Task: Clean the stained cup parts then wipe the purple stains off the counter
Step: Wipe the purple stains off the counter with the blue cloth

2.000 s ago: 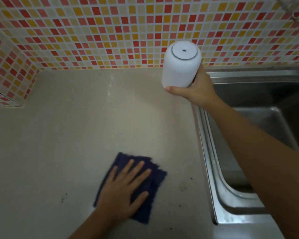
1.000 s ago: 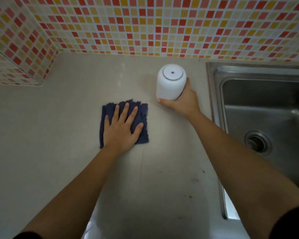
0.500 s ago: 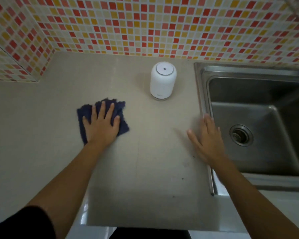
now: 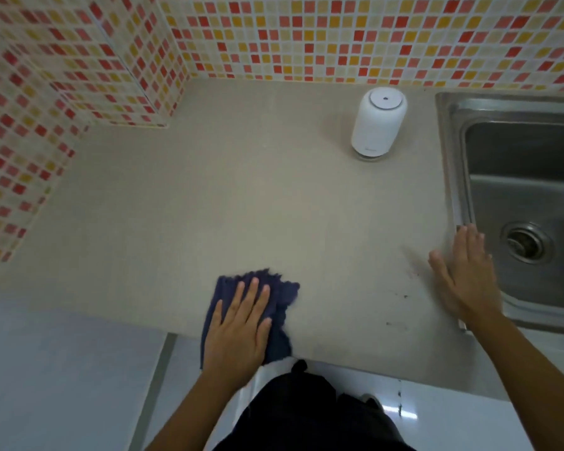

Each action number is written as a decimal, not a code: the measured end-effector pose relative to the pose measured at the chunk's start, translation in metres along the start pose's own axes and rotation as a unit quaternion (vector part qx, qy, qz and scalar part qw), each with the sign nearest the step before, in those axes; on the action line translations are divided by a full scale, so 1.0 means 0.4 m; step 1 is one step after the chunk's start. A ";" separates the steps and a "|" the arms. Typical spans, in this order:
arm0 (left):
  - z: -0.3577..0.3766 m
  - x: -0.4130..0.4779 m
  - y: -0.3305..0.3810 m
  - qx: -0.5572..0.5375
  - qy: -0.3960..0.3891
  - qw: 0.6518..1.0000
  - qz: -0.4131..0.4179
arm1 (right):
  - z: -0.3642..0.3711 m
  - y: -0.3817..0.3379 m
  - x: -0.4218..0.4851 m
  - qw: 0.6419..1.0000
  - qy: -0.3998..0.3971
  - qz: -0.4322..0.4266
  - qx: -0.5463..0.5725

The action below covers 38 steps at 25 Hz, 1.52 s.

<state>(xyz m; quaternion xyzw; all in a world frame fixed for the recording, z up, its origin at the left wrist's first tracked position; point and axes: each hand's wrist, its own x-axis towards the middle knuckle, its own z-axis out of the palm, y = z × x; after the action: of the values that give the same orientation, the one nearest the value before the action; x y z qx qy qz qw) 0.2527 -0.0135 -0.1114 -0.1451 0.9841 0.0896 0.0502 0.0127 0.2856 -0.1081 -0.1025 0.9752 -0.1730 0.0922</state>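
At the near edge of the tabletop [image 4: 209,206] my left hand [image 4: 238,330] lies flat, fingers spread, pressing the blue cloth [image 4: 285,292]. The dark stains [image 4: 404,296] lie to its right, toward the sink [image 4: 450,141], so I judge the next wipe runs rightward. My right hand [image 4: 466,275] rests open and flat at the sink rim, just beside them. The white cup [image 4: 376,125] stands upside down near the far edge. Half a second ago the cloth was farther back and left.

Your left hand [image 4: 238,327] lies flat, fingers spread, at lower centre of the frame; your right hand [image 4: 466,275] rests open, fingers straight, at centre right.
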 end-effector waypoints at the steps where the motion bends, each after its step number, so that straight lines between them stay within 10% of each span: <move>1: -0.016 0.002 -0.054 0.004 0.015 0.999 -0.044 | 0.000 -0.002 -0.001 1.000 0.000 -0.001 -0.002; 7: -0.127 0.330 -0.209 -0.057 0.052 0.935 -0.347 | 0.005 -0.004 0.004 1.000 -0.002 -0.012 0.000; 15: 0.008 0.210 0.369 -0.047 -0.028 0.996 0.066 | 0.001 0.013 0.008 0.993 -0.001 -0.016 0.114; 24: -0.005 0.237 0.273 -0.029 0.001 0.991 -0.130 | -0.013 0.007 0.006 0.982 -0.005 -0.002 0.189; 34: 0.069 0.058 0.558 -0.029 -0.023 0.993 0.112 | -0.038 0.051 0.025 0.912 -0.095 0.057 0.395; 38: 0.040 0.011 0.373 -0.015 -0.020 1.000 -0.007 | -0.084 0.117 -0.105 0.989 -0.078 -0.067 0.110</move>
<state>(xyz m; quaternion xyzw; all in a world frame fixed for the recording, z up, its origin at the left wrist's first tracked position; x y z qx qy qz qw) 0.2057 0.1290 -0.1036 -0.1505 0.9805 0.1067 0.0681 0.0379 0.3490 -0.0879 -0.1700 0.9310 -0.2766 0.1667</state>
